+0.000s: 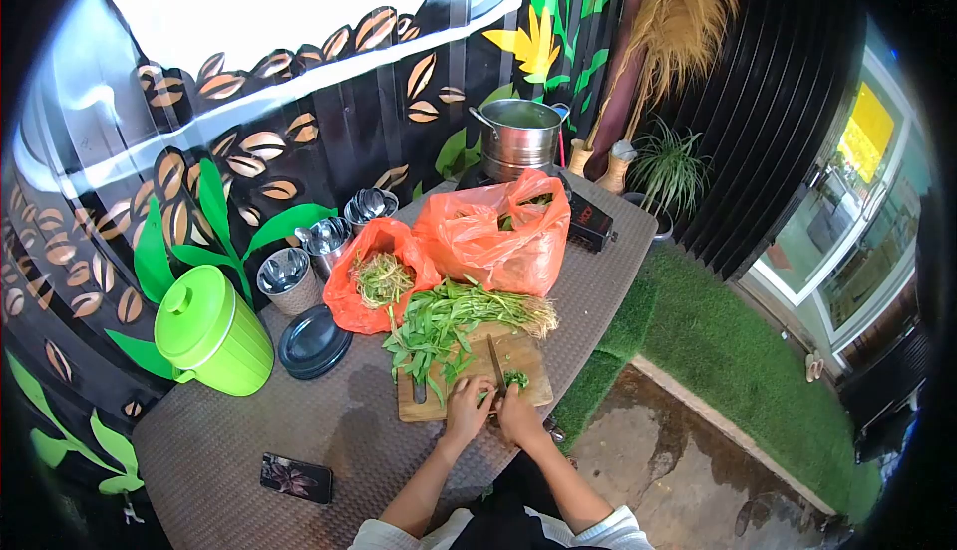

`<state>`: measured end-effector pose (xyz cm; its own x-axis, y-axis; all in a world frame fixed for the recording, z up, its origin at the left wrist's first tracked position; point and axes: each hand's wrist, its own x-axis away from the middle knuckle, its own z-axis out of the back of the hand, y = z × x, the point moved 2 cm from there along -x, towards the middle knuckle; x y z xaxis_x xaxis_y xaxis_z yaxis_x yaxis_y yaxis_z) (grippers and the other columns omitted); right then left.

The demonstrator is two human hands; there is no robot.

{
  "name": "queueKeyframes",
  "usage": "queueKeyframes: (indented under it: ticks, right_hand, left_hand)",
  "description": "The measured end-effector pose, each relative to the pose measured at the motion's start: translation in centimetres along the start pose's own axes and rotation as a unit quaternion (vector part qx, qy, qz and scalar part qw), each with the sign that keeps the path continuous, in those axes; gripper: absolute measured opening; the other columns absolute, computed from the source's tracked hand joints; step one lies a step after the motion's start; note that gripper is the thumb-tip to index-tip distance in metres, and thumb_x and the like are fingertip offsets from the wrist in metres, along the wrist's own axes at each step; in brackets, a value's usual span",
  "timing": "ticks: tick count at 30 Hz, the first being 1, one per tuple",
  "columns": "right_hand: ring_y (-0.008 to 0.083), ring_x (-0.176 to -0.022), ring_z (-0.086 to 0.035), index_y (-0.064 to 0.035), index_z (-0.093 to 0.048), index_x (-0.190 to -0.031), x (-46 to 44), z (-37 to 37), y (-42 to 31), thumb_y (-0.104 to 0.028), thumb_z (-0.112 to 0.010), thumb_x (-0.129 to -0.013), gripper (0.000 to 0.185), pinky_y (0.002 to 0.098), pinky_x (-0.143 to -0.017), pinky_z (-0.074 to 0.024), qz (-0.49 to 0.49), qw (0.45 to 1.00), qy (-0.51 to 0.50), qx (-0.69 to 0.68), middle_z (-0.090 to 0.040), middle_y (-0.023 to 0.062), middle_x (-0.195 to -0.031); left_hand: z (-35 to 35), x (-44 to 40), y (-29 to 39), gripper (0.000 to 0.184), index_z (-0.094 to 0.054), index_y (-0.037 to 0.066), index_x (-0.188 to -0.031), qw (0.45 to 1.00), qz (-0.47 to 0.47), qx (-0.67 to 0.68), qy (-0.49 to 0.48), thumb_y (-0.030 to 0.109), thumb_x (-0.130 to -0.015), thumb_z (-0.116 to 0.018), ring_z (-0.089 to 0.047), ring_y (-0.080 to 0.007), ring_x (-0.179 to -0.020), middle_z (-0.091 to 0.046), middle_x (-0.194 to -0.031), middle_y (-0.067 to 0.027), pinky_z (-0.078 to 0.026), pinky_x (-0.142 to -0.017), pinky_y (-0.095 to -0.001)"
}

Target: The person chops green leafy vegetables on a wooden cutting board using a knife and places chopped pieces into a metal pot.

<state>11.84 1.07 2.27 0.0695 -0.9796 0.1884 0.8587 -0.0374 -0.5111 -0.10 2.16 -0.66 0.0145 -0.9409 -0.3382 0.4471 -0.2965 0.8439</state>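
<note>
My right hand (516,418) is closed around the handle of a knife (497,361), its blade pointing away from me over the wooden cutting board (419,406). Beside it, my left hand (468,409) has its fingers curled down on the board, with a little of the leafy greens showing at the fingertips. Chopped green bits (515,378) lie right of the blade. A bunch of long-stemmed leafy greens (449,313) covers the far part of the board, roots toward the right. Behind it, a small orange plastic bag (344,296) holds pale stems and roots.
A larger orange bag (493,241) stands behind the greens, near a steel pot (520,137) and a black boxy device (590,221). Leftward are cutlery containers (325,241), black lids (314,341) and a green lidded bin (214,336). A phone (296,477) lies on the woven-pattern table (209,440).
</note>
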Motion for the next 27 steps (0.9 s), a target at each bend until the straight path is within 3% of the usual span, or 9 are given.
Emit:
queueKeyframes:
  ticks: [6, 8, 12, 14, 19, 22, 25, 27]
  right_hand:
    - [0.0439, -0.078, -0.062, 0.0030, -0.037, -0.105, 0.5, 0.1, -1.1, -0.024, -0.045, -0.090, 0.032, 0.0534, -0.071, -0.0477, -0.053, 0.998, -0.017, -0.008, -0.061, 0.0289, -0.080]
    - [0.0438, -0.077, -0.062, 0.0027, -0.038, -0.104, -0.8, -0.1, 0.2, -0.025, -0.046, -0.089, 0.032, 0.0528, -0.070, -0.0483, -0.004, 0.999, -0.023, -0.031, -0.061, 0.0294, -0.080]
    - [0.0428, -0.078, -0.062, 0.0025, -0.038, -0.103, 1.3, -0.2, -1.1, -0.024, -0.046, -0.089, 0.031, 0.0511, -0.069, -0.0492, -0.003, 1.000, 0.028, 0.011, -0.062, 0.0287, -0.080]
    - [0.0429, -0.078, -0.062, 0.0030, -0.039, -0.103, 1.4, 0.0, -2.0, -0.024, -0.046, -0.089, 0.031, 0.0495, -0.069, -0.0496, -0.054, 0.998, 0.010, 0.015, -0.062, 0.0275, -0.080]
    - [0.0468, -0.081, -0.060, 0.0046, -0.039, -0.105, 0.7, 0.6, -1.3, -0.025, -0.045, -0.089, 0.034, 0.0516, -0.071, -0.0484, -0.014, 0.999, -0.028, -0.021, -0.061, 0.0310, -0.083]
    - [0.0456, -0.079, -0.061, 0.0054, -0.039, -0.102, 2.0, 0.1, -2.1, -0.024, -0.044, -0.089, 0.032, 0.0523, -0.070, -0.0480, -0.026, 0.999, 0.034, 0.009, -0.061, 0.0307, -0.081]
    - [0.0463, -0.080, -0.060, 0.0068, -0.039, -0.101, 1.3, 0.4, -2.1, -0.023, -0.045, -0.089, 0.033, 0.0528, -0.071, -0.0473, -0.051, 0.998, 0.002, -0.021, -0.060, 0.0315, -0.081]
    - [0.0483, -0.081, -0.059, 0.0064, -0.039, -0.101, 0.4, 0.7, -1.1, -0.023, -0.045, -0.089, 0.033, 0.0538, -0.073, -0.0465, -0.005, 0.999, -0.037, -0.034, -0.059, 0.0332, -0.083]
  left_hand:
    - [0.2, 0.0, 0.5, 0.019, -0.054, 0.004, -0.097, 1.000, -0.005, -0.020, -0.001, 0.006, -0.080, -0.061, -0.058, -0.0259, -0.087, -0.062, -0.086, -0.0072, -0.045, -0.076, -0.0375]
    - [0.1, 0.0, 0.4, 0.019, -0.053, 0.003, -0.098, 0.999, -0.007, -0.034, -0.004, 0.005, -0.080, -0.061, -0.061, -0.0240, -0.085, -0.061, -0.087, -0.0085, -0.046, -0.076, -0.0358]
    - [0.3, -0.1, 0.4, 0.019, -0.053, 0.002, -0.095, 0.999, -0.018, -0.031, 0.007, 0.004, -0.080, -0.063, -0.061, -0.0243, -0.086, -0.061, -0.086, -0.0088, -0.047, -0.073, -0.0359]
    - [0.3, -0.1, 0.3, 0.018, -0.053, 0.002, -0.094, 0.999, -0.019, -0.029, 0.008, 0.004, -0.079, -0.063, -0.061, -0.0245, -0.086, -0.061, -0.086, -0.0091, -0.047, -0.072, -0.0358]
    - [0.6, 0.2, 0.4, 0.017, -0.054, 0.003, -0.091, 1.000, 0.005, 0.009, 0.007, 0.006, -0.078, -0.065, -0.056, -0.0272, -0.090, -0.064, -0.083, -0.0074, -0.044, -0.076, -0.0388]
    - [0.6, 0.8, 0.4, 0.015, -0.054, 0.003, -0.089, 1.000, 0.010, 0.015, 0.013, 0.006, -0.078, -0.065, -0.057, -0.0270, -0.089, -0.064, -0.083, -0.0081, -0.044, -0.075, -0.0381]
    - [0.7, 0.7, 0.4, 0.015, -0.055, 0.002, -0.088, 0.999, -0.028, -0.032, 0.031, 0.005, -0.077, -0.065, -0.059, -0.0269, -0.085, -0.063, -0.083, -0.0089, -0.046, -0.073, -0.0367]
    - [0.7, 0.5, 0.3, 0.016, -0.055, 0.002, -0.087, 0.999, -0.013, -0.011, 0.031, 0.002, -0.075, -0.066, -0.059, -0.0250, -0.084, -0.063, -0.083, -0.0090, -0.046, -0.071, -0.0353]
